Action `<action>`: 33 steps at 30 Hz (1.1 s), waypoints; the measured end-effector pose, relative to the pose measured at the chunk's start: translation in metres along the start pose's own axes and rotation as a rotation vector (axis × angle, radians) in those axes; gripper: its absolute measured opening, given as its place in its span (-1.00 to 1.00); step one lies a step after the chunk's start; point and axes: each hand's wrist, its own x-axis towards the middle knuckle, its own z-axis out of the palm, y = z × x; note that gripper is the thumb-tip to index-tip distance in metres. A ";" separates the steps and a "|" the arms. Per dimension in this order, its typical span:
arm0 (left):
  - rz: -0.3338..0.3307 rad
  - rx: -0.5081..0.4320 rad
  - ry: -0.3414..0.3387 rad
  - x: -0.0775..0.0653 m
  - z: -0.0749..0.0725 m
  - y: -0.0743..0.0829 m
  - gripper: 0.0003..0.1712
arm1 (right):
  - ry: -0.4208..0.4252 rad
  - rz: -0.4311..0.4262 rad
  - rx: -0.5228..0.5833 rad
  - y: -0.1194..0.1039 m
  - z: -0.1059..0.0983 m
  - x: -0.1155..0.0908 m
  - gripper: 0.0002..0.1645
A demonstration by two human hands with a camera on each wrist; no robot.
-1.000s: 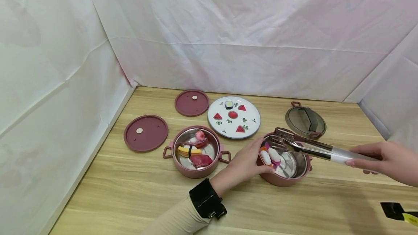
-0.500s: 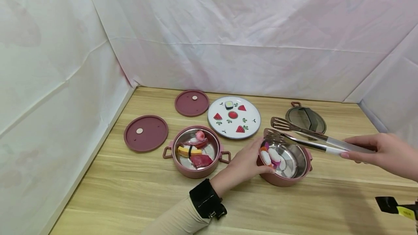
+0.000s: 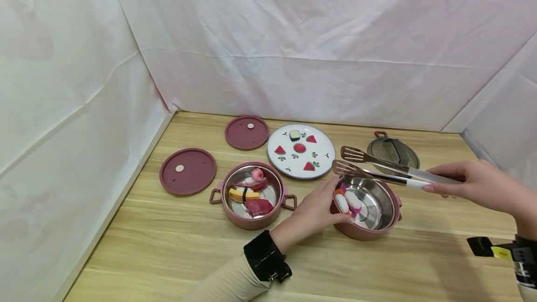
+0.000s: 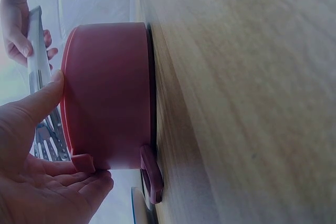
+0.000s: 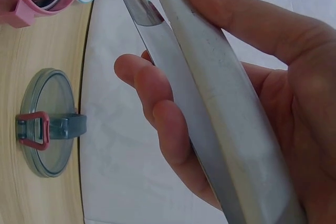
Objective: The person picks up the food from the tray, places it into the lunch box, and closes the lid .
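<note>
My left hand [image 3: 317, 204] holds the near-left rim of the right-hand pink pot [image 3: 364, 232], thumb on the rim and fingers around its side by the handle. Inside that steel-lined pot, toy sushi pieces [image 3: 353, 201] with white, orange and purple parts lie against the left wall. The right hand [image 3: 474, 185] grips metal tongs [image 3: 413, 178] by their pale handles; in the right wrist view the thumb and fingers are on opposite sides of the tongs [image 5: 210, 87]. The spread slotted tips have nothing between them and hover above the pot's far rim, close to the plate.
A second pink pot [image 3: 251, 222] holds several toy food pieces. Behind it stands a white patterned plate [image 3: 323, 146] with one small sushi roll [image 3: 295, 135]. Two maroon discs [image 3: 189, 181] lie at left, and a clear lid [image 3: 383, 150] with a dark handle lies back right.
The right hand and tongs have moved left and a little back, away from the pot's inside. The tongs' tips have spread apart. My left hand keeps its hold on the pot.
</note>
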 end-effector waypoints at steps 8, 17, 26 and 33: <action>0.016 -0.006 0.009 0.001 0.001 -0.001 0.15 | 0.012 -0.027 0.000 -0.006 -0.002 0.015 -0.55; -0.004 -0.009 -0.004 0.000 0.001 -0.001 0.14 | -0.005 -0.052 -0.054 -0.019 -0.004 0.032 -0.53; -0.021 -0.022 -0.014 -0.001 0.001 0.000 0.15 | -0.038 -0.058 -0.042 -0.034 -0.006 0.050 -0.42; -0.017 -0.028 -0.011 -0.001 0.001 -0.001 0.15 | -0.068 -0.062 -0.026 -0.044 -0.007 0.066 -0.40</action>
